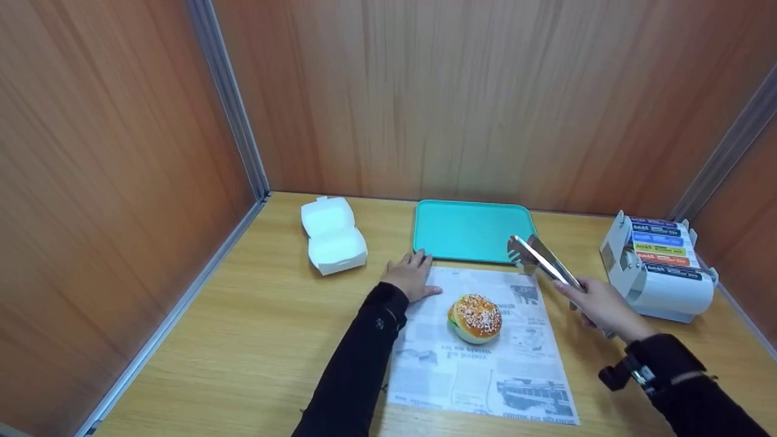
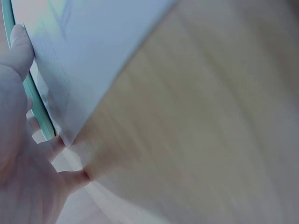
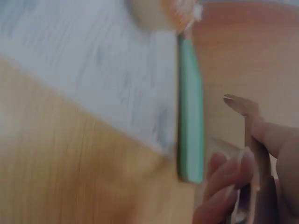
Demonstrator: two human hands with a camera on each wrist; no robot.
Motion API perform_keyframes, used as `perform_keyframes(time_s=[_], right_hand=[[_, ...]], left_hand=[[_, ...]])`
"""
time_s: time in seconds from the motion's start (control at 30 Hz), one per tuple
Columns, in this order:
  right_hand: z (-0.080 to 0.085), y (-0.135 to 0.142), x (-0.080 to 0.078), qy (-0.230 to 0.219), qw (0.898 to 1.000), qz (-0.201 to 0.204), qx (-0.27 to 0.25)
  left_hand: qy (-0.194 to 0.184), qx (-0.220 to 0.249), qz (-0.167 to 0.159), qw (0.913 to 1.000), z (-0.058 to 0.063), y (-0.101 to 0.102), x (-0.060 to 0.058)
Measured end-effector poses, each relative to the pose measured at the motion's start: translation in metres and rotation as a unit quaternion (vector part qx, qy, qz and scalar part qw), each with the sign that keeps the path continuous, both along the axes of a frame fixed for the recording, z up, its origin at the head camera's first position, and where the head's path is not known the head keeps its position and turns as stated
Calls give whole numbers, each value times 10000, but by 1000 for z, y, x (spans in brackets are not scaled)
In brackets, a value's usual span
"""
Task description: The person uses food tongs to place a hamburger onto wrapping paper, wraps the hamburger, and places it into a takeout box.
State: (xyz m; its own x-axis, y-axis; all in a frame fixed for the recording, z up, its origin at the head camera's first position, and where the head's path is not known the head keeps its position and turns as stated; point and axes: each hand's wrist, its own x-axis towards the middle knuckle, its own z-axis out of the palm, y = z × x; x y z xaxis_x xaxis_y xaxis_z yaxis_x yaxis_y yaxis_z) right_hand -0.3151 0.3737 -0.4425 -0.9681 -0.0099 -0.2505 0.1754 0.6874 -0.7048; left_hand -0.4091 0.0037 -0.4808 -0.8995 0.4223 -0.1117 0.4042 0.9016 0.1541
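A toy-like burger (image 1: 476,318) with a seeded bun sits on a sheet of newsprint-patterned paper (image 1: 461,370). My left hand (image 1: 410,278) rests with spread fingers at the paper's far left corner, close to the front edge of a teal tray (image 1: 470,227). In the left wrist view its fingertips touch down around that paper corner (image 2: 70,135). My right hand (image 1: 607,306) grips metal tongs (image 1: 555,267), whose tips hang apart near the tray's front right corner with nothing between them. The right wrist view is blurred but shows the fingers curled round the tongs (image 3: 247,109).
An open white clamshell box (image 1: 334,237) stands at the back left. On the right is a white rack (image 1: 661,267) holding several coloured boxes. Wooden panels (image 1: 455,97) enclose the table at the back and sides.
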Motion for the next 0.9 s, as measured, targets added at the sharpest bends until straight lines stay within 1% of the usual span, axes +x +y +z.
perform_keyframes(time_s=[0.1, 0.2, 0.23, 0.3, 0.4, 0.53, 0.7, 0.77, 0.83, 0.9], right_hand=[[-9, 2, -21, 226, 9991, -15, 365], [-13, 0, -41, 450, 9964, -45, 715], [-14, 0, -47, 519, 9953, -79, 814], [-17, 0, -57, 712, 9921, -87, 1030], [-24, 1, -67, 1002, 9855, -57, 1370], [-35, 6, -73, 1224, 9794, -62, 1603], [-43, 12, -76, 1158, 9801, -106, 1607], [-45, 13, -78, 1150, 9806, -104, 1582], [-48, 13, -80, 1177, 9805, -98, 1568], [-51, 12, -81, 1257, 9787, -66, 1620]], left_hand=[[-3, 61, 7, 10000, 2, -1, 3], [21, 106, 7, 9999, 4, -2, 4], [6, 84, 5, 10000, 7, -3, 5], [29, 64, 13, 10000, 7, -3, 4], [34, 26, -11, 10000, 6, -2, 4], [51, -53, -37, 10000, 5, 0, 3], [147, -129, -31, 9998, 4, 4, 0], [165, -151, 24, 9997, 1, 5, -3], [110, -129, 40, 9998, 1, 3, -2], [58, -108, 60, 9999, -2, 2, -1]])
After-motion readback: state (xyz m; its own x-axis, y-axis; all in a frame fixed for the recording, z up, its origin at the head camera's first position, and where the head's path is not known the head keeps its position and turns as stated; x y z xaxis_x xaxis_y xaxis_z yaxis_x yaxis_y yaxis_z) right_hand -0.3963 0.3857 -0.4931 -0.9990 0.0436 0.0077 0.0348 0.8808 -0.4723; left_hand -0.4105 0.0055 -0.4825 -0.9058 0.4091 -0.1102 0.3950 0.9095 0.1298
